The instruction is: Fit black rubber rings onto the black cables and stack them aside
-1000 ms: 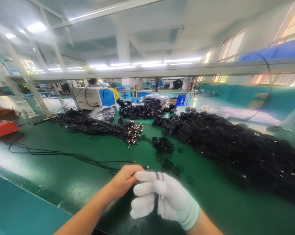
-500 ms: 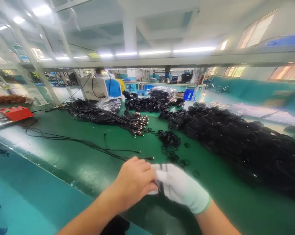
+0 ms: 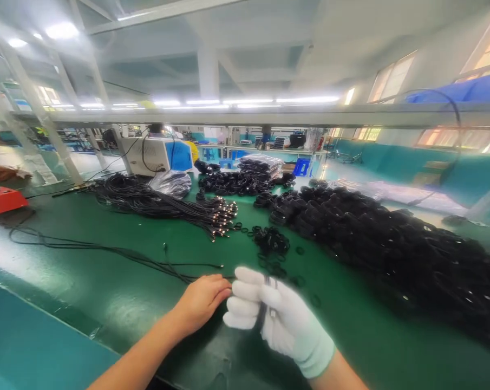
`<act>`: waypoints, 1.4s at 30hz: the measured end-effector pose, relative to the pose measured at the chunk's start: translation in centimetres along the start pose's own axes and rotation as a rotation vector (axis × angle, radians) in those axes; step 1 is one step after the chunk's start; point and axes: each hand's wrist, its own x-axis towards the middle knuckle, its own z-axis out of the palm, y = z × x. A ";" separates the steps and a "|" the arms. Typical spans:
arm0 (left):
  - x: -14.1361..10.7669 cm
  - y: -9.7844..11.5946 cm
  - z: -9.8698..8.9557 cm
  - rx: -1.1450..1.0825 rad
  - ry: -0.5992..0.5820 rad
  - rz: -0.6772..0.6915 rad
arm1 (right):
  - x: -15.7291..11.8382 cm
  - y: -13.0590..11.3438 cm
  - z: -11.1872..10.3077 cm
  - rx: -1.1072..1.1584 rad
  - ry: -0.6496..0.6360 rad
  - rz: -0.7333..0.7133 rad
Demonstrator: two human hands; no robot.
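My right hand [image 3: 275,311], in a white knit glove, is curled around a dark cable [image 3: 263,314] with a small shiny metal end at the palm. Dark bands [image 3: 268,281] cross the gloved fingers. Just left of it, my bare left hand [image 3: 204,300] is low over the green table, fingers bent together; their tips are partly hidden behind the glove, so what they pinch cannot be made out. Loose black cables [image 3: 118,250] run from the left to beside the left fingertips. Small black rings [image 3: 271,241] lie heaped beyond the glove.
A bundle of black cables [image 3: 159,203] with metal tips lies behind the hands. A long pile of black coiled cables [image 3: 374,238] fills the right side. At the back stands a white and blue machine [image 3: 155,154]; a red control box [image 3: 3,200] sits far left.
My left hand has come away from the right hand and moved left and down toward the loose cable ends. The gloved hand has turned, showing more of its fingers. The view has shifted right.
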 end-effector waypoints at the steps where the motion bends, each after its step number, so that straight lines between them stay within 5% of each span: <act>1: -0.6 0.1 0.3 0.115 0.011 -0.024 | 0.0 -0.4 -0.1 -0.042 0.038 -0.047; 4: -2.2 2.2 1.2 0.308 0.009 -0.050 | 0.2 -1.1 -0.7 -0.133 0.144 -0.120; 10: -2.6 5.8 1.0 0.401 0.085 0.145 | 0.3 0.1 -1.9 -0.341 0.324 -0.056; 13: -1.6 5.2 -1.4 0.275 0.105 0.219 | -0.3 0.8 -2.0 -0.413 0.173 0.125; 17: -0.6 3.7 -4.0 -0.159 -0.023 0.110 | -0.6 1.7 -1.6 -0.204 -0.016 0.304; 22: 0.0 1.9 -2.3 -0.650 -0.101 -0.084 | 0.2 2.7 -1.7 0.081 -0.093 0.452; 25: 0.4 1.2 -1.5 -0.744 -0.094 -0.196 | 0.5 3.1 -1.7 0.144 -0.117 0.500; 29: 1.2 1.0 -1.5 -0.785 -0.195 -0.170 | 0.4 3.2 -1.3 0.140 -0.133 0.453; 36: -0.5 1.7 0.3 -0.229 -0.036 -0.232 | 0.4 0.2 -2.3 -0.048 0.149 -0.150; 42: -2.4 5.3 1.9 0.338 0.006 -0.305 | 0.5 -1.3 -3.0 -0.130 0.251 -0.242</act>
